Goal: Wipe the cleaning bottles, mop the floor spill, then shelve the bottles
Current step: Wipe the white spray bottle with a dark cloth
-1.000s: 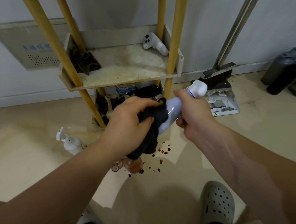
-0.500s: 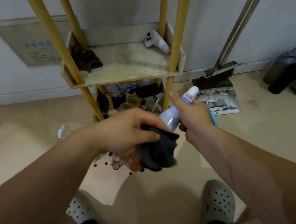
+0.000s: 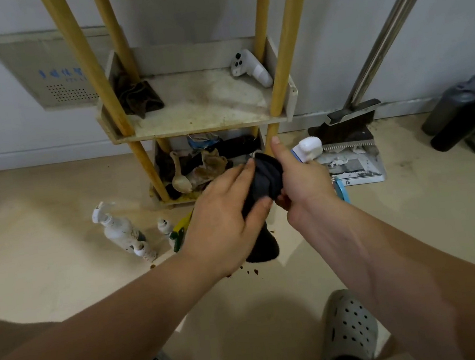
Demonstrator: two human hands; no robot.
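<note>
One wide-angle camera sits on the person's head, facing forward and down, close above the left hand and right hand, shelf rack beyond them.

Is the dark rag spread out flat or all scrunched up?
Scrunched up. The left hand grips the dark rag bunched round the white-capped bottle that the right hand holds; one end hangs down.

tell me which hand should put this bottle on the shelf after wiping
Right, probably. The right hand grips the bottle below its white cap, near the shelf; the left hand is busy holding the dark cloth.
</note>
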